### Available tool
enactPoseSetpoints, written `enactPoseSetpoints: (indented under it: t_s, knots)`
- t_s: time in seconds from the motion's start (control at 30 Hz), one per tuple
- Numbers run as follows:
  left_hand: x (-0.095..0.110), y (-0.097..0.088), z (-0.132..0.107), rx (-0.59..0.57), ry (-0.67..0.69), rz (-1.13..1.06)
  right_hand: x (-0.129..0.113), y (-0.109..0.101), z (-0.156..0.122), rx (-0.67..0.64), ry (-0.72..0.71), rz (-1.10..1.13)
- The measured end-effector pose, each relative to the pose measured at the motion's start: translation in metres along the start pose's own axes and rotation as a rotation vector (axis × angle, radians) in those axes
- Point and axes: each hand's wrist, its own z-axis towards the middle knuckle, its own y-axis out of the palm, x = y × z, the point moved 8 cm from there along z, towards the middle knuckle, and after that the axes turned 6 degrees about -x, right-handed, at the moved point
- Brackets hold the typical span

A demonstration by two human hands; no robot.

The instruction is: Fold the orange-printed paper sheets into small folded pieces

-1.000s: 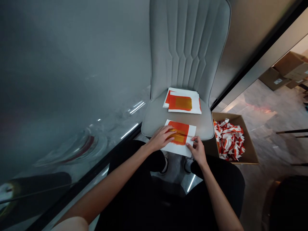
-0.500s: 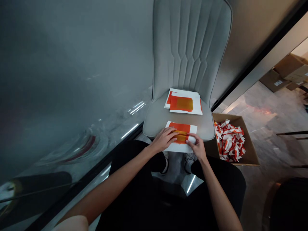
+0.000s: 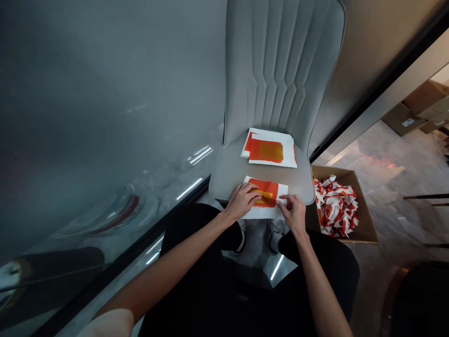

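Note:
A white sheet of paper [image 3: 259, 213] with an orange painted block and a golden patch lies over the front edge of the grey chair seat. A raised crease runs across the golden patch. My left hand [image 3: 242, 201] rests on the sheet's left part, its bent fingers holding the paper at the left end of that crease. With thumb and fingers together, my right hand [image 3: 293, 213] pinches the sheet near its right edge. Behind it on the seat lies a small stack of similar painted sheets [image 3: 271, 152], slightly fanned.
The grey padded chair [image 3: 224, 175] faces me, beside a glossy dark wall [image 3: 122, 93] on the left. To its right stands a cardboard box [image 3: 366, 220] full of folded or crumpled orange-and-white papers [image 3: 336, 206]. Farther back at right are more cardboard boxes [image 3: 403, 119].
My right hand has slid rightward off the golden patch to the sheet's right edge. The left hand stays at nearly the same place, and the crease shows more openly.

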Motion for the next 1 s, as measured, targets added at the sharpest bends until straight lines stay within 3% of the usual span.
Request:
enactPoseSetpoints:
  t_s: [0.23, 0.4, 0.77, 1.0]
  knots:
    - [0.002, 0.000, 0.001, -0.006, -0.028, 0.014, -0.022, 0.013, 0.008, -0.039, -0.211, -0.246]
    - [-0.001, 0.002, 0.003, -0.046, -0.033, -0.017, -0.028, 0.023, 0.014, -0.109, -0.209, -0.407]
    - [-0.009, 0.005, 0.018, -0.234, -0.074, -0.056, -0.020, 0.038, 0.030, -0.283, -0.204, -0.299]
    - [-0.020, 0.002, 0.018, -0.224, -0.062, -0.153, -0.015, 0.040, 0.037, -0.320, -0.150, -0.212]
